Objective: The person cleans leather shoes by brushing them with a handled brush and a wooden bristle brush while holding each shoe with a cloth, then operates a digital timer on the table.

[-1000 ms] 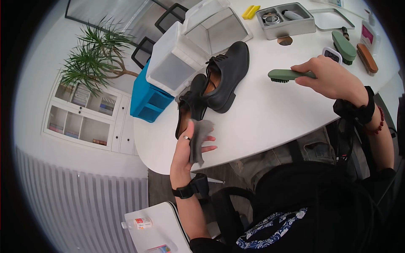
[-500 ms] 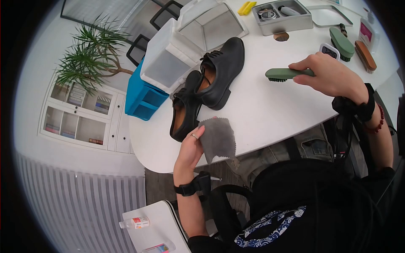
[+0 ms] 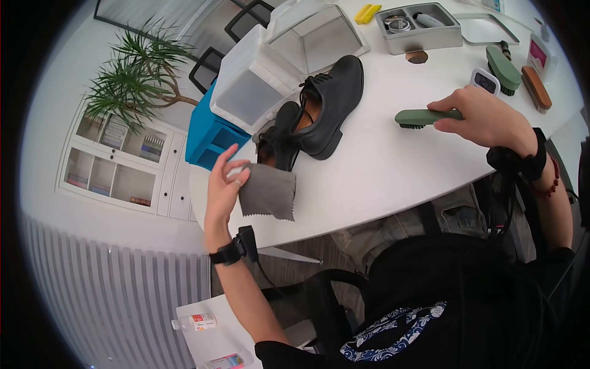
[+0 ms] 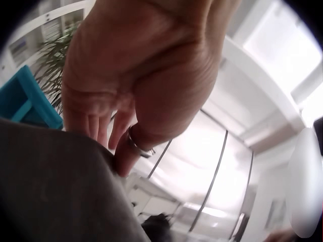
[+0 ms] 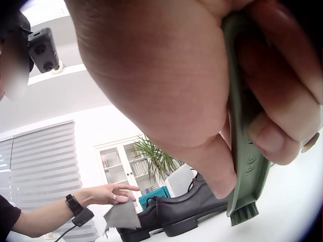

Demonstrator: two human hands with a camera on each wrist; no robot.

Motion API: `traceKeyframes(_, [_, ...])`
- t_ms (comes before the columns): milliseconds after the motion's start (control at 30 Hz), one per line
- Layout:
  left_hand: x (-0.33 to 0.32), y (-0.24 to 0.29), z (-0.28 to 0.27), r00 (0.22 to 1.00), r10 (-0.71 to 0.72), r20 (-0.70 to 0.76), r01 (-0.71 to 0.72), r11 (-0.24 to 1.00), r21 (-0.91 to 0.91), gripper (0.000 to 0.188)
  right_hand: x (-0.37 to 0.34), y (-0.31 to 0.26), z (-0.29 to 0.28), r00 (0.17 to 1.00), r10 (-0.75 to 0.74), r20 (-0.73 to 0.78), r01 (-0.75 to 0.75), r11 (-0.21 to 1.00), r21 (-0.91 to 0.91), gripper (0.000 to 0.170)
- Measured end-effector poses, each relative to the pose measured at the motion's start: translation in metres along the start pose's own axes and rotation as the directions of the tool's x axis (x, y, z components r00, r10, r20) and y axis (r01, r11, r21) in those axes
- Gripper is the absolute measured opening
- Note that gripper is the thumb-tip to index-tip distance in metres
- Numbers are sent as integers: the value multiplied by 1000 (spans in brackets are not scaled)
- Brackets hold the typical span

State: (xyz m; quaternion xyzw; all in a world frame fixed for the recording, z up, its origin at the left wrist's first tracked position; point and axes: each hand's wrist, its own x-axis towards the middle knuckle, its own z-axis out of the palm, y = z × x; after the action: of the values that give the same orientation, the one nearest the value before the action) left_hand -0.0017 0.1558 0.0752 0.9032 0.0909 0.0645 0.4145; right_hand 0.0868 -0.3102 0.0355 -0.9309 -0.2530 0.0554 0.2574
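My left hand (image 3: 225,187) pinches a grey cloth (image 3: 268,192) with zigzag edges by one corner, thumb against fingers, so the cloth hangs in front of the nearer shoe. In the left wrist view a ring (image 4: 137,143) shows on the thumb, and the cloth (image 4: 55,186) fills the lower left. My right hand (image 3: 488,117) grips a green brush (image 3: 424,117) by its handle, dark bristles facing down above the table. Two black lace-up shoes sit on the white table: one (image 3: 335,107) leans over the other (image 3: 279,138), whose heel end the cloth partly covers.
White storage boxes (image 3: 252,92) and a blue organizer (image 3: 212,138) stand behind the shoes. A metal tin (image 3: 421,40) of supplies is at the back. On the right lie a larger green brush (image 3: 503,67), a wooden brush (image 3: 536,88), a small digital timer (image 3: 484,81) and a bottle (image 3: 541,55).
My left hand has moved left and up with the cloth, which went from bunched in the hand to hanging spread out. The right hand with the brush has barely moved.
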Motion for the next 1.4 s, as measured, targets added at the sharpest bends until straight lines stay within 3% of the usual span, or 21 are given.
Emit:
traceKeyframes(67, [13,-26,10,988,95,-119,-88,994,65,63,-1,-6,-4,999,24,22,-24,1000,14,38])
traceKeyframes(100, [17,-34,19,906,305,-292,-217,929,298,65,-1,-7,-5,998,54,44,-55,998,29,38])
traceKeyframes(133, [19,-37,28,757,525,-390,-280,799,531,67,-2,-6,-5,997,64,44,-65,997,31,38])
traceKeyframes(167, [14,-33,36,695,552,-461,-282,799,532,51,-2,-3,-4,999,35,23,-35,999,21,38])
traceKeyframes(200, [5,-25,41,701,551,-453,-288,799,527,51,-2,0,-3,1000,5,4,-5,1000,8,38])
traceKeyframes(267, [-17,-9,45,847,352,-398,-38,787,616,32,1,7,1,1000,12,13,-12,1000,-6,38])
traceKeyframes(300, [-22,-18,44,827,448,-339,-33,642,766,27,3,9,3,1000,6,20,-5,1000,-19,39])
traceKeyframes(333, [-26,-17,43,828,440,-347,-20,642,767,27,3,10,6,1000,-6,27,6,1000,-19,39])
traceKeyframes(400, [-29,-12,40,916,204,-346,189,542,819,31,3,12,9,997,-67,-36,66,997,-33,39])
traceKeyframes(767, [-10,-14,32,916,68,-396,125,887,444,32,-1,-5,-3,996,80,47,-79,997,-19,38])
traceKeyframes(833, [-11,-11,36,910,193,-365,173,624,762,36,-1,-4,-3,995,84,48,-84,996,-16,38])
traceKeyframes(867, [-11,-13,36,912,194,-362,171,623,763,36,-2,-4,-3,997,70,43,-69,998,-12,38])
traceKeyframes(933, [-8,-19,33,953,110,-281,213,417,884,39,-2,-1,-2,998,59,35,-59,998,-9,38])
traceKeyframes(1067, [-9,-7,30,939,-97,-330,335,475,814,41,0,7,2,999,-31,22,31,999,-18,39])
traceKeyframes(1133, [-9,-5,30,959,3,-283,213,652,727,39,0,6,2,999,-40,19,40,999,-19,39])
traceKeyframes(1167, [-8,-6,31,959,2,-284,214,652,727,39,-1,4,1,999,-24,25,24,999,-21,39])
traceKeyframes(1233, [-1,-11,34,900,252,-357,-6,824,567,31,0,2,-1,999,-8,32,8,1000,-24,39])
traceKeyframes(1267, [3,-12,37,900,252,-357,-6,824,567,31,1,2,-1,998,27,54,-25,999,-28,39])
traceKeyframes(1333, [10,-12,46,736,423,-529,-150,864,481,24,1,1,-1,995,60,77,-57,998,-33,39])
traceKeyframes(1367, [10,-12,49,800,314,-511,-23,868,497,21,0,1,0,998,26,59,-24,999,-30,39])
traceKeyframes(1400, [14,-21,49,800,314,-511,-24,868,496,21,-1,1,-1,999,-7,41,8,1000,-29,39])
